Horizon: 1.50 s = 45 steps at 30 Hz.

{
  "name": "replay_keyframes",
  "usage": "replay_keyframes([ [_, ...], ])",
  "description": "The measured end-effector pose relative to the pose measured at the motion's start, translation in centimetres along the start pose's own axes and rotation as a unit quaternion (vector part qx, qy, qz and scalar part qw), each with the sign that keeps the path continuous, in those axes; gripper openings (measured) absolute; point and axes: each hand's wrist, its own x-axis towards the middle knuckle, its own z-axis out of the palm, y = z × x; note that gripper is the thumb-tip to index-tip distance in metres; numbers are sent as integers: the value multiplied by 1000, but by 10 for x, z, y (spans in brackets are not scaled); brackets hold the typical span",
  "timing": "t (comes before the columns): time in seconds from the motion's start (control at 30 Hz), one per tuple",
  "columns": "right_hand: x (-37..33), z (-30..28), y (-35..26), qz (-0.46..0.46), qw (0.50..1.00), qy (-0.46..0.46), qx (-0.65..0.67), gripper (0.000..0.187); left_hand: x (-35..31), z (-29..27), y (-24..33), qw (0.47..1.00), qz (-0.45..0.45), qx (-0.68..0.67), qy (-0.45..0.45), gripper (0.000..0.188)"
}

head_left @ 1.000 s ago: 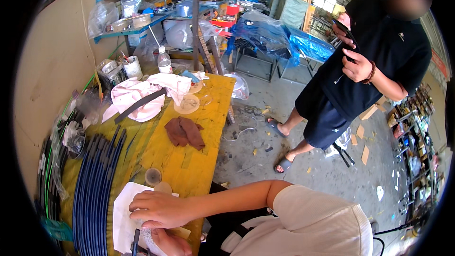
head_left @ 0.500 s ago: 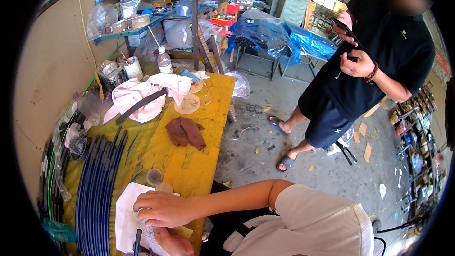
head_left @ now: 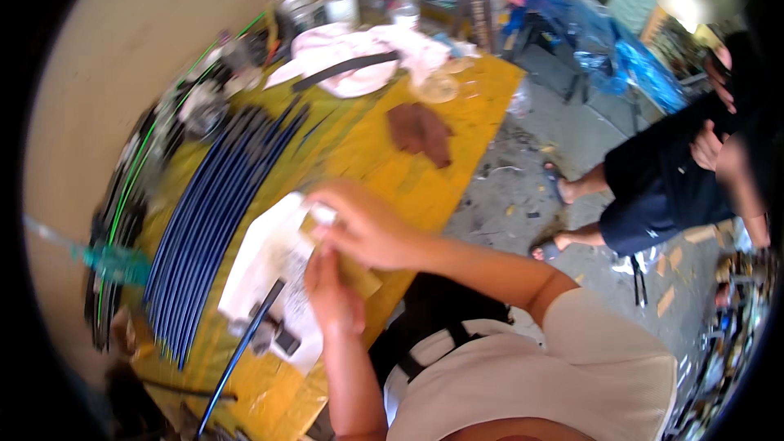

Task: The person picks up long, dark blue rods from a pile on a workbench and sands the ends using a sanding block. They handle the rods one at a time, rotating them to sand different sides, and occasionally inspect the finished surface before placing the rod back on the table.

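Both hands meet above a white sheet of paper point(head_left: 260, 249) that carries dark grey specks. My right hand point(head_left: 363, 224) comes in from the right, its fingers pinched on a small white piece point(head_left: 323, 214). My left hand point(head_left: 333, 294) reaches up from below, its fingertips close against the right ones. Its fingers are closed, but blur hides what they hold. Under the hands shows a tan piece point(head_left: 359, 279), perhaps paper or card. A dark blue rod point(head_left: 237, 363) with a black end lies across the sheet's lower part, beside a small dark block point(head_left: 286, 341).
Several dark blue rods point(head_left: 220, 212) lie side by side on the yellow-covered table point(head_left: 359, 143). Farther back are a brown cloth point(head_left: 420, 132), a pink cloth point(head_left: 327, 49), a dark strip point(head_left: 347, 71) and a bottle point(head_left: 405, 8). A person point(head_left: 678, 171) stands beyond the table's right side.
The view has swung, so the table appears farther right and turned. My hands have gone from lying over the speckled paper to fingertips together, the right one now pinching a small white piece.
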Motion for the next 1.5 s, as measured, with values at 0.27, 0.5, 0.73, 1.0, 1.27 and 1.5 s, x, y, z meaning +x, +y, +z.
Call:
replay_keyframes([
  [0.27,-27,-40,18,-34,946,159,-281,39,71,19,1,982,91,165,-24,54],
  [0.5,-13,-120,85,3,853,140,-503,55,33,61,8,988,59,79,-122,65],
  [0.73,33,-139,129,13,859,111,-499,15,57,91,-30,971,-29,130,-197,59],
  [1.0,26,-161,22,-111,985,5,-130,11,70,160,-12,861,95,401,-297,26],
  [1.27,20,-269,16,270,952,85,112,32,26,242,55,955,-143,34,-258,75],
  [1.5,9,-266,-48,98,984,50,143,42,9,324,2,996,30,83,1,41],
])
